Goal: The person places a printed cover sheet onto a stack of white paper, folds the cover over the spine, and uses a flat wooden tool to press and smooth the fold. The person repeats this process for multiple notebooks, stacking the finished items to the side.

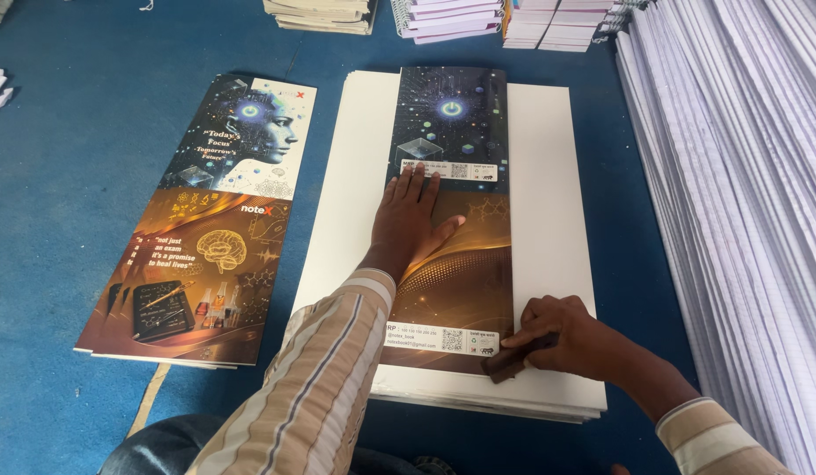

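We've got a stack of printed covers (206, 229) at 9 o'clock and ruled paper piles (742, 202) at 3. Our left hand (411, 224) lies flat, fingers spread, on the folded cover (456, 255) atop white sheets (549, 176); our right hand (562, 334) pinches a dark block (506, 365) at its lower edge.

A stack of printed covers (206, 220) lies on the blue floor (83, 158). Ruled paper stacks (742, 193) fill the right; notebook piles (448, 18) line the top.
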